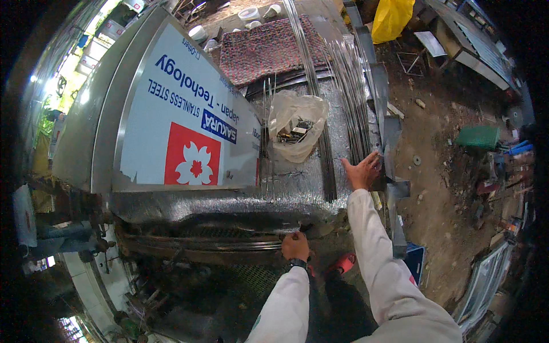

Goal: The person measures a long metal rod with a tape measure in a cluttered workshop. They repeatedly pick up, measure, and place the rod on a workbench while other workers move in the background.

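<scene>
Our right grip (362, 171) spreads by metal rods (355, 120); our left grip (295, 246) curls, around what we cannot tell. Blue lettering (197, 86) reads upside-down on 1 white label (143, 131).

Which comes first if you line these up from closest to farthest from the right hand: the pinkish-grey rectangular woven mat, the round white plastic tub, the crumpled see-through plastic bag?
By the head view, from the right hand:
1. See-through plastic bag: ahead and to the left.
2. Woven mat: farther ahead, past the bag.
3. White tub: beyond the mat's far edge.
</scene>
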A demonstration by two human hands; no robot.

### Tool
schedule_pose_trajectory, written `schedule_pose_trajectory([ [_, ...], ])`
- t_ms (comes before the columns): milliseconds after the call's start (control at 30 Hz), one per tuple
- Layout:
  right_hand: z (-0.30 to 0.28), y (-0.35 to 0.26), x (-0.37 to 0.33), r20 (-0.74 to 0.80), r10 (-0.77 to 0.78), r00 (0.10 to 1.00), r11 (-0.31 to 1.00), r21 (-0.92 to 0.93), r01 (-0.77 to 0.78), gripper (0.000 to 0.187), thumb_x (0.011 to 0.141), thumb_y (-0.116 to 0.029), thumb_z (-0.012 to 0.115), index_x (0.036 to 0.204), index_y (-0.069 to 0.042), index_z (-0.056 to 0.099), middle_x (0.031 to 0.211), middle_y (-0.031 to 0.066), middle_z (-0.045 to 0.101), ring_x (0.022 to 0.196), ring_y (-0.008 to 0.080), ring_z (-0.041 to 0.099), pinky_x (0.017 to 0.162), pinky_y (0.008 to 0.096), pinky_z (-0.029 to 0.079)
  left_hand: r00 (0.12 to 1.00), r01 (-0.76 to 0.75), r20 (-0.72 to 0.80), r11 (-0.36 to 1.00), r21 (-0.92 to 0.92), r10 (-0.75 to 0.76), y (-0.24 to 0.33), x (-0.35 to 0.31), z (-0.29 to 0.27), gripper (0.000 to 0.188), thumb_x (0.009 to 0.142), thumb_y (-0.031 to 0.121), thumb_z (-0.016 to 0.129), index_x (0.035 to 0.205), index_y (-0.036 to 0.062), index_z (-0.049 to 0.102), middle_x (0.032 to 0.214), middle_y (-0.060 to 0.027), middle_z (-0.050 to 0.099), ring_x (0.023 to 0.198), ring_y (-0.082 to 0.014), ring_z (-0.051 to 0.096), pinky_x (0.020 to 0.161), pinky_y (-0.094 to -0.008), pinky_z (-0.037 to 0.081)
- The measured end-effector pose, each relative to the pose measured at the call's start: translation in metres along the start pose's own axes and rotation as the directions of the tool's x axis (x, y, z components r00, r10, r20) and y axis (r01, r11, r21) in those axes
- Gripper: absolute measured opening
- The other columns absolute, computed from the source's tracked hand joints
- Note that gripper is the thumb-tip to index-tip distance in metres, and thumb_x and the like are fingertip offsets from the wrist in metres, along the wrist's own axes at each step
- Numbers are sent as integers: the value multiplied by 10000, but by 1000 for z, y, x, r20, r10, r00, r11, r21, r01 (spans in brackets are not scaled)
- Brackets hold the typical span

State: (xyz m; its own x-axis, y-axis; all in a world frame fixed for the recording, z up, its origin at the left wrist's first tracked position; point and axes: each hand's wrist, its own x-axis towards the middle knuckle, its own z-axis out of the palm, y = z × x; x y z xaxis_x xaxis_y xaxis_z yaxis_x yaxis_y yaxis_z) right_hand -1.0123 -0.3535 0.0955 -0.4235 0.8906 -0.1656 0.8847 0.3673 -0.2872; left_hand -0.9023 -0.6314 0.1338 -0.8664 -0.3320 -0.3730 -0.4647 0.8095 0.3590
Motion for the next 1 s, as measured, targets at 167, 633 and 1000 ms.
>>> schedule_pose_trajectory([
  [167, 0, -16, 36, 8, 28, 1000, 994, 110, -28, 869, 680, -570, 764, 1254, 29, 505, 1305, 227, 516, 1133, 410, 571, 956, 507, 474, 999, -45, 10, 999, -22, 46, 5, -1, -11, 374, 884, 384, 597, 863, 36, 734, 842, -192, 708, 795, -412, 667, 741, -504, 529],
  [633, 4, -40, 54, 12, 72, 997, 980, 188, -73, 886, 681, -642, 760, 1196, 42, 530, 1259, 243, 547, 1159, 418, 560, 940, 517, 483, 986, 30, 162, 998, 62, -40, 12, -1, -18, 368, 861, 390, 607, 924, 54, 744, 968, -187, 712, 915, -393, 667, 825, -482, 522],
  [1000, 4, -51, 50, 27, 85, 996, 994, 62, -87, 974, 692, -647, 741, 1299, 51, 437, 1348, 260, 461, 1258, 427, 467, 983, 549, 432, 988, -153, 16, 988, -28, 153, 6, -2, -12, 323, 842, 316, 597, 816, 17, 718, 818, -213, 691, 786, -420, 667, 727, -497, 524],
])
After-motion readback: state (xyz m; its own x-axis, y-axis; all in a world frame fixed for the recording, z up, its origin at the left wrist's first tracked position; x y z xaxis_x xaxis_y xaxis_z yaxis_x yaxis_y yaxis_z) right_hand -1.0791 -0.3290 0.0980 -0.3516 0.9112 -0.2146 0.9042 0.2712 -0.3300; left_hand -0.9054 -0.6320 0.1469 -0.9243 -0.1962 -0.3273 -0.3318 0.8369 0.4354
